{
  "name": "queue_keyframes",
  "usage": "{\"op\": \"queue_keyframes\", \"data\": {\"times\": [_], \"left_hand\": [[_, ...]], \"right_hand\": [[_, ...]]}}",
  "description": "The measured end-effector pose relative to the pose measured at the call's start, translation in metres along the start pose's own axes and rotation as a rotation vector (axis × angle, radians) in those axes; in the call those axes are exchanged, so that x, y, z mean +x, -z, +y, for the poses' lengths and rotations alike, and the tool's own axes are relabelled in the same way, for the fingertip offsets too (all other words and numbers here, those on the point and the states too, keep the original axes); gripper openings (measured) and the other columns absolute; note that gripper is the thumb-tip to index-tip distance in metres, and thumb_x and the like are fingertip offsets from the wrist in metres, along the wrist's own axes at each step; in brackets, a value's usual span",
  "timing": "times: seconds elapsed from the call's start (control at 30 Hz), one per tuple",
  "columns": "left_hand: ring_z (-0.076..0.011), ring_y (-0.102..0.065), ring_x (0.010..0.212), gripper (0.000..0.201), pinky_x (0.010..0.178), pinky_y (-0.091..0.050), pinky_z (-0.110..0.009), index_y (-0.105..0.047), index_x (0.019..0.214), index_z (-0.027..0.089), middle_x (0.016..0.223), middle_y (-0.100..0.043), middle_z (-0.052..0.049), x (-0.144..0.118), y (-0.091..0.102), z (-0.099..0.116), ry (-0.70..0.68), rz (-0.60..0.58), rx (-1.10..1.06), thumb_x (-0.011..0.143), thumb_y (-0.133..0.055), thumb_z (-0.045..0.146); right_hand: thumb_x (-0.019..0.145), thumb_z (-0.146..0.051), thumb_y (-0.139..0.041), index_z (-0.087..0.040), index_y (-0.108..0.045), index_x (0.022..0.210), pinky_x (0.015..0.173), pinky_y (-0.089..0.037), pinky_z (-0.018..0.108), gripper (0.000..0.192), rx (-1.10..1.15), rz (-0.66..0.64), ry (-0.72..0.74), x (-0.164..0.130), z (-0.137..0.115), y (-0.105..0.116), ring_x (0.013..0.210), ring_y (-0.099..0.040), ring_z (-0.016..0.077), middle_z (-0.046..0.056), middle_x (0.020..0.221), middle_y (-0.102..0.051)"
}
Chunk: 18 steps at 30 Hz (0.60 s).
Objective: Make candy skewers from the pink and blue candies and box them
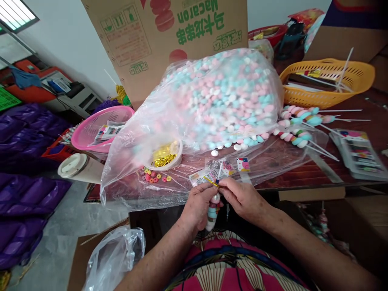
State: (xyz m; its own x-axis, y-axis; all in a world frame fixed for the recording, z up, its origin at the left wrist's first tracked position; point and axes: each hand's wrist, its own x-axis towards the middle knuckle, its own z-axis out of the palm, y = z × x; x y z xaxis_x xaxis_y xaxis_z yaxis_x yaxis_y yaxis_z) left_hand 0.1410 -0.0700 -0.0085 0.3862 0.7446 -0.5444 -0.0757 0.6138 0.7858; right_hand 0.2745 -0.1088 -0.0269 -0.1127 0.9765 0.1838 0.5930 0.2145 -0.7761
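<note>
My left hand [198,204] grips a wrapped skewer of pink, white and blue candies [213,212], held upright over my lap. My right hand [241,198] pinches a gold twist tie [210,181] at the top of that wrapper, fingers closed on it. Just beyond my hands, printed labels [218,167] lie on the table edge. A white bowl of gold twist ties [165,157] and some small coloured ring candies [153,176] sit to the left of the labels. A big clear bag of pastel candies [224,97] fills the table behind.
Candy skewers [300,121] lie at the right, near a yellow basket [327,81] and a flat pack [360,155]. A pink basket [97,125] and a white cup [75,166] are at the left. A cardboard box [169,36] stands behind. A plastic bag [112,254] lies by my knee.
</note>
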Motion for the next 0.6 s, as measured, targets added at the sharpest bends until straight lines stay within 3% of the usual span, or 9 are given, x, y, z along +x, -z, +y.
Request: {"op": "queue_keyframes", "data": {"times": [0.13,0.27,0.33,0.4,0.5,0.57,0.6], "left_hand": [[-0.0084,-0.048,0.051,0.015,0.053,-0.038,-0.021,-0.055,0.059,0.016,0.054,-0.049,0.002,-0.003,0.004,-0.003,-0.007,-0.060,0.063,0.066,-0.061,0.027],[-0.0088,-0.043,0.054,0.031,0.054,-0.035,-0.021,-0.052,0.057,0.017,0.056,-0.048,0.002,-0.002,0.008,-0.009,-0.089,-0.155,0.196,0.076,-0.059,0.040],[-0.0087,-0.042,0.053,0.035,0.053,-0.034,-0.021,-0.052,0.057,0.017,0.055,-0.047,0.002,-0.001,0.010,-0.013,-0.106,-0.130,0.186,0.077,-0.060,0.045],[-0.0078,-0.041,0.052,0.034,0.052,-0.033,-0.020,-0.054,0.058,0.016,0.054,-0.046,0.003,0.000,0.010,-0.014,-0.120,-0.087,0.139,0.075,-0.063,0.044],[-0.0056,-0.038,0.050,0.031,0.049,-0.030,-0.018,-0.056,0.059,0.014,0.053,-0.047,0.003,-0.002,0.012,-0.010,-0.165,-0.107,0.109,0.075,-0.065,0.040],[-0.0042,-0.038,0.047,0.032,0.046,-0.029,-0.017,-0.058,0.057,0.013,0.051,-0.048,0.003,-0.003,0.013,-0.006,-0.145,-0.161,0.090,0.074,-0.068,0.038],[-0.0041,-0.041,0.046,0.031,0.046,-0.031,-0.016,-0.059,0.058,0.012,0.051,-0.049,0.003,-0.003,0.015,-0.003,-0.094,-0.199,0.061,0.071,-0.070,0.037]], "right_hand": [[0.091,-0.026,-0.036,-0.021,-0.049,0.082,0.056,-0.037,0.026,0.017,-0.009,-0.107,-0.049,-0.003,0.004,0.008,0.062,-0.056,0.0155,0.002,0.068,-0.061],[0.091,-0.024,-0.035,-0.020,-0.048,0.078,0.055,-0.036,0.026,0.019,-0.029,-0.167,-0.048,0.000,-0.001,0.014,0.059,-0.054,0.0147,0.003,0.066,-0.060],[0.090,-0.023,-0.035,-0.019,-0.050,0.077,0.058,-0.037,0.026,0.020,-0.024,-0.178,-0.041,-0.001,-0.004,0.011,0.060,-0.054,0.0148,0.003,0.067,-0.061],[0.088,-0.026,-0.039,-0.020,-0.051,0.076,0.059,-0.039,0.027,0.018,0.056,-0.103,-0.114,-0.003,-0.006,0.005,0.061,-0.054,0.0147,0.003,0.067,-0.060],[0.085,-0.037,-0.048,-0.018,-0.053,0.094,0.051,-0.040,0.024,0.021,0.373,0.014,-0.374,-0.006,-0.006,0.001,0.051,-0.051,0.0124,-0.003,0.059,-0.056],[0.084,-0.042,-0.051,-0.015,-0.049,0.115,0.042,-0.036,0.021,0.041,0.558,-0.080,-0.458,-0.007,-0.005,0.007,0.042,-0.045,0.0103,-0.007,0.053,-0.051],[0.084,-0.042,-0.051,-0.014,-0.047,0.122,0.041,-0.034,0.021,0.047,0.596,-0.165,-0.425,-0.006,-0.006,0.012,0.042,-0.044,0.0094,-0.007,0.053,-0.051]]}}
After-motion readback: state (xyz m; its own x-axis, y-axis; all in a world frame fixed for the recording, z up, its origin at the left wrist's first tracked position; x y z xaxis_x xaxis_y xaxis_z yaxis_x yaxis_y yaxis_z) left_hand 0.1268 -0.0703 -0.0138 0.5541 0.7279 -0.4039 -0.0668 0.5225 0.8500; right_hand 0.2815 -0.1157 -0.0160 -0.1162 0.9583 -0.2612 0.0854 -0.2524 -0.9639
